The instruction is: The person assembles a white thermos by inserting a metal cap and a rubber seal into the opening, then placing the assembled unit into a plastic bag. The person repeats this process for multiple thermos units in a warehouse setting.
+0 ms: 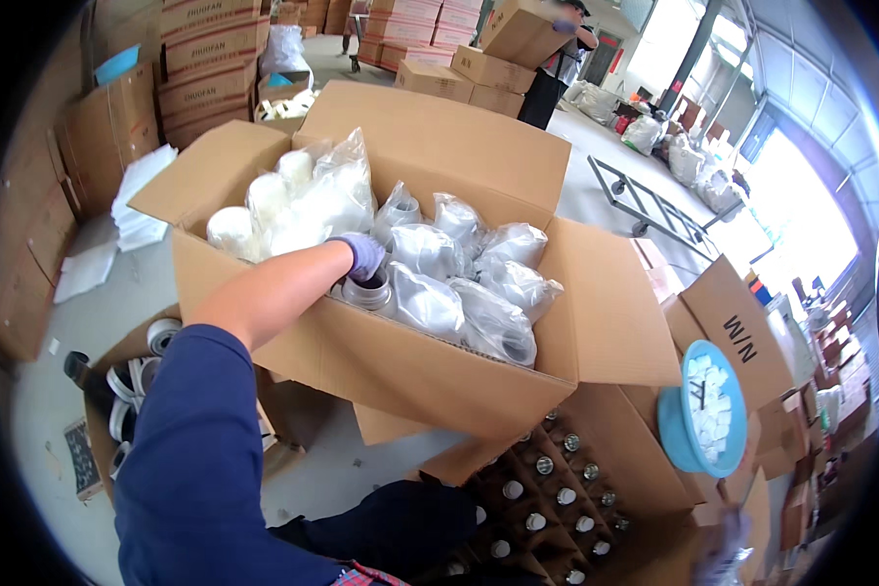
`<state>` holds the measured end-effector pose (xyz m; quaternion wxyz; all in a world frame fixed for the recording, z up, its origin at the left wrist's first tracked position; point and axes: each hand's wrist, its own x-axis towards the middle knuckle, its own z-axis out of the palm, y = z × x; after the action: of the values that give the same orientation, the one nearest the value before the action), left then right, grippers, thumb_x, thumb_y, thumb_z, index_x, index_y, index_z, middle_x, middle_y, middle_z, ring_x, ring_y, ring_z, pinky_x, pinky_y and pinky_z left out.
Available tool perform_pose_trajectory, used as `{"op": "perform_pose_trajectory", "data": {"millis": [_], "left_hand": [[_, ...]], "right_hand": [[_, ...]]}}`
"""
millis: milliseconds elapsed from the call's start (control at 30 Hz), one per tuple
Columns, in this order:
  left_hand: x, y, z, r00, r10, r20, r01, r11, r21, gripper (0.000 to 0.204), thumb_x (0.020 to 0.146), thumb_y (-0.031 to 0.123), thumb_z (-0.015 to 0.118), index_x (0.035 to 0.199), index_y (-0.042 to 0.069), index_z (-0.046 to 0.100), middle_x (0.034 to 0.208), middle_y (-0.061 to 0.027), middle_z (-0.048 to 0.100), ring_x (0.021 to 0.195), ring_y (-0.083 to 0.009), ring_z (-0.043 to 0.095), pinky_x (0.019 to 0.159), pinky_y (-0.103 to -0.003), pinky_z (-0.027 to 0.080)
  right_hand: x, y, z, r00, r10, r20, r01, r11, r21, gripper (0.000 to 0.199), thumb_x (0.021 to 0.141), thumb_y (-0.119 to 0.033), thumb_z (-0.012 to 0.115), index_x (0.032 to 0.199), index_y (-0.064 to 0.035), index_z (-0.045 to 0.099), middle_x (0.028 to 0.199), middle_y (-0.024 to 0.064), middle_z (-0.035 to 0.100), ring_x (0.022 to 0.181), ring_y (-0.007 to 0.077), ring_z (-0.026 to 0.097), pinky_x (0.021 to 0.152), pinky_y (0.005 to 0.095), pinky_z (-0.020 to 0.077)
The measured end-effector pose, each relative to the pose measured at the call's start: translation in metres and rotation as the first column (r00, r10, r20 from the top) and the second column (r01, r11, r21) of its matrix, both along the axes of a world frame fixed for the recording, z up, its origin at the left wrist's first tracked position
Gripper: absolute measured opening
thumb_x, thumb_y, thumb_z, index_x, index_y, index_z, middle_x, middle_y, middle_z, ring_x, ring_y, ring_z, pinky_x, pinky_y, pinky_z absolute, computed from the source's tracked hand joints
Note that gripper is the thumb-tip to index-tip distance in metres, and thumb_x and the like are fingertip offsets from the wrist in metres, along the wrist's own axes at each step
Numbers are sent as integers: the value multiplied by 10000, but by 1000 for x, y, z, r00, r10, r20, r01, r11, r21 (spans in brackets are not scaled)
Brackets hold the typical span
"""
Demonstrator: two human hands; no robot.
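Note:
My left hand [364,256], in a pale purple glove, reaches into a large open carton [410,376]. Its fingers curl down at the rim of a grey cylindrical container [368,294] with a dark opening; the fingertips are partly hidden. Around it stand several grey cylinders in clear plastic bags [428,301]. White rounded pieces in plastic [313,200] fill the carton's left side. At the lower right my right hand [728,549] is smeared by motion, beside a cardboard flap. Something clear or whitish shows near it, too blurred to name.
Below sits a divided carton of capped bottles [535,522]. A blue basin [670,430] of small white pieces stands at right. Black-and-white rings fill a box [122,400] at left. Behind are stacked cartons [210,68], a wheeled cart [649,205] and a person carrying a box [525,31].

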<state>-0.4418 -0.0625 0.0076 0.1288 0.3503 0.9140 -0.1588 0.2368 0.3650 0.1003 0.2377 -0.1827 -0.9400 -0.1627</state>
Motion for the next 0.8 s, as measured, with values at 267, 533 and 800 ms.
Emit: {"op": "perform_pose_trajectory", "data": {"millis": [267, 533, 800], "left_hand": [[116, -79, 135, 856, 249, -454, 361, 342, 868, 266, 796, 154, 632, 1043, 68, 678, 917, -144, 718, 904, -341, 681, 823, -431, 530], [325, -74, 61, 801, -591, 99, -120, 3, 993, 624, 889, 198, 751, 1414, -17, 491, 1250, -204, 615, 1174, -291, 619, 1005, -395, 492], [163, -31, 101, 980, -166, 111, -89, 137, 987, 398, 880, 250, 656, 1223, 47, 659, 1047, -111, 699, 895, -266, 688, 813, -377, 562]], "right_hand": [[-134, -220, 19, 887, 462, -16, -450, 855, -259, 272, 880, -83, 647, 1137, 3, 646, 1147, 206, 632, 1094, 403, 593, 993, 514, 461], [-156, -232, -16, 693, 48, -719, -704, 255, -662, 779, 986, -600, 442, 1525, -48, 331, 1442, 207, 468, 1297, 371, 488, 1106, 453, 390], [-64, -262, -35, 960, -246, -133, 108, 765, -635, 322, 859, -261, 792, 686, -65, 604, 542, 114, 499, 486, 155, 414, 491, 346, 401]]}}
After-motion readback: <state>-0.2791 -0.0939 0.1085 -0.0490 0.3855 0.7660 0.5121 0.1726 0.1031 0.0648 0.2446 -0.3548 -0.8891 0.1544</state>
